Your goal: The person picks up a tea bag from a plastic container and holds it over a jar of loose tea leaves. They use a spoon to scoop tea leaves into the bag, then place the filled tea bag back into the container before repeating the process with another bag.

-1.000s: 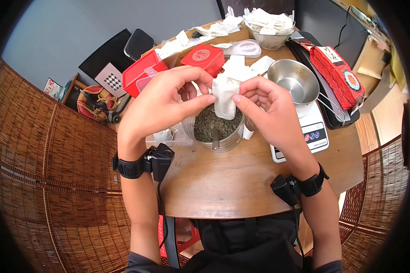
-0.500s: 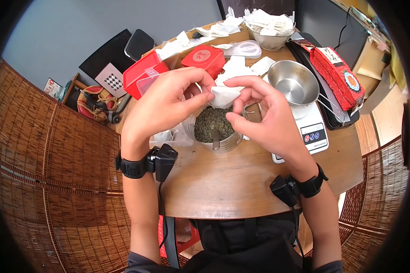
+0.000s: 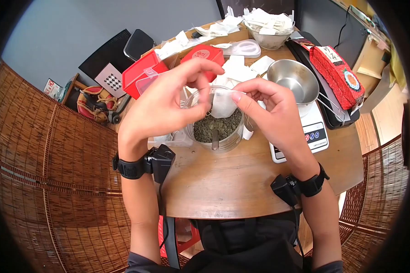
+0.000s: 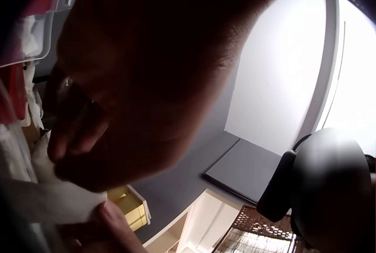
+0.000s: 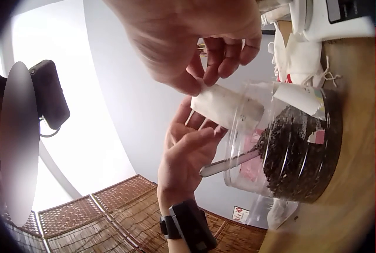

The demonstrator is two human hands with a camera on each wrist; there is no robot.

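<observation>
A small white pouch, like an empty tea bag (image 3: 223, 105), hangs over a clear plastic jar (image 3: 237, 139) of dark dried leaves (image 3: 204, 129). My right hand (image 3: 278, 109) pinches the pouch's upper right corner between thumb and fingers. My left hand (image 3: 164, 102) is just left of the pouch, thumb and index finger spread apart. In the right wrist view, the left hand (image 5: 185, 153) has its fingers right at the side of the pouch (image 5: 226, 105). A spoon handle (image 3: 215, 138) sticks out of the jar at the near side.
Right of the jar, a steel pan (image 3: 296, 84) stands on a white scale (image 3: 307, 145). Behind are white pouches (image 3: 237, 68), a red box (image 3: 205, 53) and a heaped bowl (image 3: 273, 40). A clear tray (image 3: 180, 139) sits left; a red bag (image 3: 335, 73) lies far right.
The pouch tilted flat between both hands half a second ago, and now hangs down again from the right hand. The left thumb and index finger have spread apart and come off it.
</observation>
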